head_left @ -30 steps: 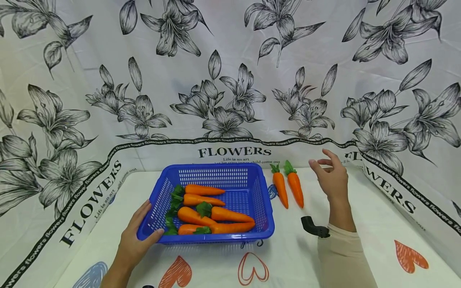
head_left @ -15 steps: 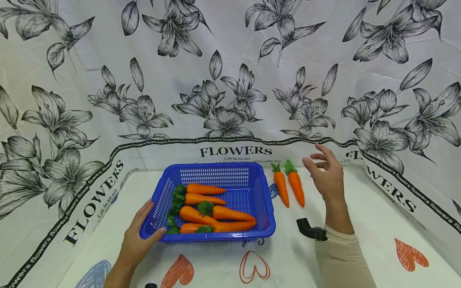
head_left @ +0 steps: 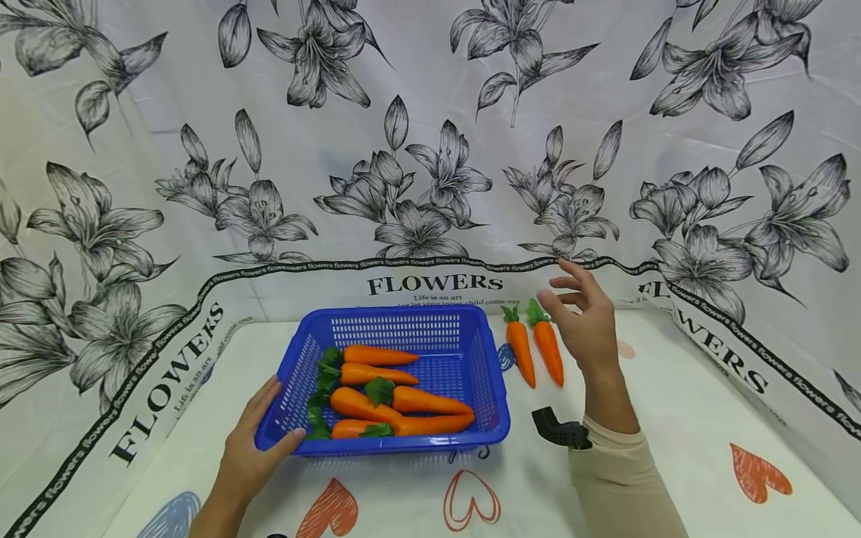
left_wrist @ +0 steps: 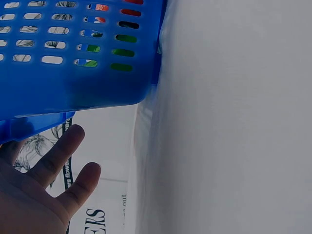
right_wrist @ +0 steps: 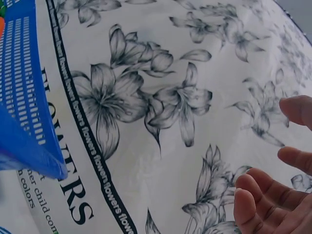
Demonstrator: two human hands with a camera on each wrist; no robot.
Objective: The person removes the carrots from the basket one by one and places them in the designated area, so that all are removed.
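In the head view my left hand (head_left: pixel 252 441) rests at the near left corner of a blue plastic basket (head_left: pixel 494 373), thumb over the front rim and fingers along the left side. The left wrist view shows some of its fingers (left_wrist: pixel 80 187) straight and spread beneath the rim. Several orange carrots (head_left: pixel 380 373) with green leafy tops lie inside the basket. To its right, two more carrots, a left one (head_left: pixel 520 351) and a right one (head_left: pixel 549 353), lie side by side on the table. Just right of them my right hand (head_left: pixel 585 321) hovers, fingers loosely bent, holding nothing.
A white cloth with printed hearts (head_left: pixel 472 501) covers the table. Behind and at both sides rises a flower-printed white curtain (head_left: pixel 430 187). A black bracket (head_left: pixel 561 430) sticks out from the right wrist.
My right hand has moved left, closer to the two carrots on the table. The left hand stays at the basket's corner, and the carrots have not moved.
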